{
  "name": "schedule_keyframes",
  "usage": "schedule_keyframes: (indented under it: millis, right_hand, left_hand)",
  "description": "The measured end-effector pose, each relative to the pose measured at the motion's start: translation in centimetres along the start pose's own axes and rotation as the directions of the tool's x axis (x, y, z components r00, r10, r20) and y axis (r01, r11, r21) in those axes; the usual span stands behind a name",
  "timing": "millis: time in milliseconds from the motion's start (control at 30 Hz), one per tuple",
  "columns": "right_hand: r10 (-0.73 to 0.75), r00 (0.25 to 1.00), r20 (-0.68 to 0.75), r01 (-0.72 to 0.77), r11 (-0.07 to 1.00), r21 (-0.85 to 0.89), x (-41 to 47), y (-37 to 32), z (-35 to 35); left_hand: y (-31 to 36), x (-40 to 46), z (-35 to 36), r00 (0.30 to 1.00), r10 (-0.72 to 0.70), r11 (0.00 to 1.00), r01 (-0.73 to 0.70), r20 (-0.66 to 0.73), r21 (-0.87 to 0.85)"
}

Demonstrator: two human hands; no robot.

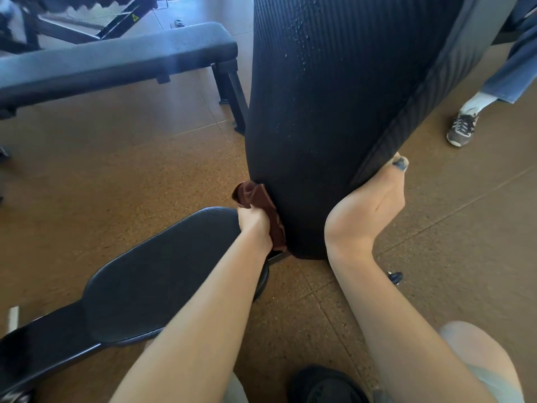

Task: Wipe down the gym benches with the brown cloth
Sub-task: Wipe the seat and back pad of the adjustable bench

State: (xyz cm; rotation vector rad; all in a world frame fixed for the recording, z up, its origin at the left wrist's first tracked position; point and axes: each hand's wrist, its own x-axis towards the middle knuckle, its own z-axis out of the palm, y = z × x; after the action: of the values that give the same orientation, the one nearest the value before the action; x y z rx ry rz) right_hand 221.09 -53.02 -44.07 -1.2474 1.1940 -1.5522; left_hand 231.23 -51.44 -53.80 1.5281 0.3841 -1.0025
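A black ribbed backrest pad (328, 91) of a gym bench stands raised in front of me, with small droplets on its upper part. Its black seat pad (162, 274) lies low at the left. My left hand (255, 225) is shut on the brown cloth (261, 207) and presses it against the backrest's lower left edge. My right hand (374, 207) grips the backrest's lower right edge, the thumb on top and the fingers hidden behind the pad.
A second flat black bench (116, 59) stands at the upper left on the brown cork-like floor (130, 158). Another person's jeans leg and sneaker (462, 128) are at the right. My dark shoe (325, 385) shows at the bottom.
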Motion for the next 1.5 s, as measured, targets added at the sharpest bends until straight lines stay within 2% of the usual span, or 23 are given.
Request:
schedule_keyframes:
  millis: [133,233,333,400,467,533,600,700,767,833,900,933,967,1033,1133,1167,1233,1300,1367,1400,1433,1467,1500]
  right_hand:
    - [-0.004,1.0,-0.026,0.006,0.999,0.051,0.0,-1.1,-0.1]
    - [0.018,0.999,-0.028,-0.017,0.999,0.031,0.0,-0.7,-0.2]
    - [0.043,0.999,-0.029,-0.043,0.999,-0.004,-0.1,-0.6,-0.1]
    - [0.042,0.999,-0.029,-0.042,0.999,-0.008,-0.1,-0.8,-0.2]
    - [0.061,0.998,-0.023,-0.061,0.998,-0.017,-0.2,-1.2,-0.2]
    - [0.078,0.997,-0.019,-0.079,0.997,-0.01,-0.3,-1.5,-0.2]
    - [0.057,0.998,-0.018,-0.057,0.998,0.006,-0.3,-1.8,-0.3]
    - [0.018,1.0,-0.017,-0.018,1.0,-0.004,-0.3,-1.7,-0.5]
    - [0.02,1.0,-0.003,-0.02,1.0,0.007,-0.2,-1.6,-0.7]
    - [0.038,0.999,0.012,-0.039,0.999,0.01,-0.1,-1.7,-0.8]
    - [0.012,1.0,0.018,-0.012,1.0,0.011,0.0,-1.9,-0.8]
    - [-0.004,1.0,0.024,0.004,1.0,0.003,0.1,-1.9,-0.8]
    - [-0.013,0.999,0.035,0.014,1.0,-0.003,0.1,-2.0,-0.8]
    - [-0.021,0.998,0.059,0.021,1.0,0.003,0.3,-2.0,-0.9]
    - [-0.085,0.992,0.097,0.08,0.996,0.048,0.7,-2.0,-1.5]
    - [-0.119,0.987,0.11,0.112,0.991,0.068,0.9,-2.3,-1.7]
    - [-0.201,0.972,0.123,0.185,0.974,0.128,1.8,-3.5,-2.1]
    - [-0.275,0.956,0.103,0.255,0.951,0.177,2.9,-5.0,-2.1]
    - [-0.316,0.943,0.106,0.293,0.938,0.185,3.4,-6.0,-1.3]
    - [-0.333,0.938,0.102,0.312,0.934,0.177,3.5,-6.1,-0.9]
    - [-0.349,0.933,0.086,0.333,0.93,0.158,3.3,-5.9,-0.4]
    - [-0.367,0.928,0.061,0.356,0.924,0.14,3.2,-5.6,-0.1]
    - [-0.384,0.923,0.037,0.377,0.918,0.126,3.2,-5.2,0.2]
  left_hand:
    - [-2.7,-5.8,-1.5,0.946,0.316,0.947,-0.319,0.07,0.032]
    - [-4.5,-9.8,-1.4,0.856,0.498,0.867,-0.492,0.14,-0.082]
    - [-2.7,-9.6,-0.4,0.735,0.657,0.749,-0.661,0.169,-0.04]
    - [-0.2,-8.2,0.0,0.688,0.708,0.693,-0.721,0.158,0.031]
    - [2.3,-7.1,0.2,0.721,0.676,0.72,-0.69,0.152,0.072]
    - [3.3,-7.2,0.5,0.735,0.661,0.741,-0.671,0.152,0.023]
    - [2.7,-9.6,0.5,0.629,0.763,0.635,-0.772,0.151,0.008]
    - [1.3,-12.3,0.7,0.401,0.898,0.408,-0.913,0.181,-0.005]
    - [2.2,-12.5,1.1,0.317,0.932,0.32,-0.947,0.175,0.008]
    - [3.9,-11.5,1.6,0.328,0.931,0.328,-0.944,0.16,0.025]
    - [5.6,-10.2,2.0,0.449,0.884,0.452,-0.892,0.127,0.007]
    - [6.2,-9.7,2.1,0.49,0.865,0.491,-0.871,0.111,0.02]
    - [6.4,-9.8,2.1,0.498,0.862,0.496,-0.867,0.1,0.045]
    - [5.3,-11.7,1.7,0.449,0.883,0.449,-0.893,0.14,0.034]
    - [2.2,-14.4,1.0,0.279,0.938,0.288,-0.958,0.206,-0.013]
    - [1.9,-14.6,1.1,0.245,0.946,0.256,-0.966,0.211,-0.026]
    - [3.3,-14.3,1.6,0.24,0.952,0.247,-0.969,0.188,-0.012]
    - [5.8,-12.7,2.5,0.326,0.939,0.33,-0.944,0.109,-0.016]
    - [8.5,-10.9,3.1,0.511,0.857,0.514,-0.857,0.068,-0.041]
    - [9.5,-10.2,3.2,0.576,0.816,0.578,-0.815,0.057,-0.039]
    - [10.0,-9.9,3.1,0.604,0.795,0.606,-0.795,0.06,-0.034]
    - [9.7,-10.3,3.0,0.595,0.801,0.597,-0.802,0.068,-0.022]
    - [8.9,-11.2,2.7,0.553,0.828,0.557,-0.83,0.091,-0.02]
